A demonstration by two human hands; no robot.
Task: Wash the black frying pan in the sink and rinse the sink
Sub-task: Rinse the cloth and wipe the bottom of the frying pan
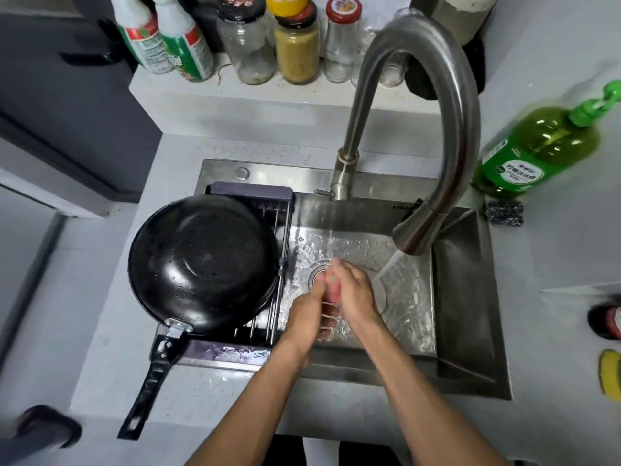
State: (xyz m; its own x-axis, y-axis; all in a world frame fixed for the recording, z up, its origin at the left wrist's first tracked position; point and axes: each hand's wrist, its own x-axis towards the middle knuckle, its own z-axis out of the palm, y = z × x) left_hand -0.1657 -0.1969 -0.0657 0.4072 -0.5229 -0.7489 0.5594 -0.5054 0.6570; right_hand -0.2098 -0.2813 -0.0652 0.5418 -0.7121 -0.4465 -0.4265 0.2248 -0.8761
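2 bare forearms reach forward from the bottom edge and converge toward the middle. The left hand (307,312) and right hand (354,292) meet palm to palm, fingers pointing away from the body, pressed around something small and pinkish that is blurred, the right hand slightly ahead

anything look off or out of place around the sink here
Mostly tidy. The pan lies upside down on the rack over the sink's left side, its handle sticking out past the counter edge, where it could get knocked. A scourer lies loose on the counter by the soap bottle.
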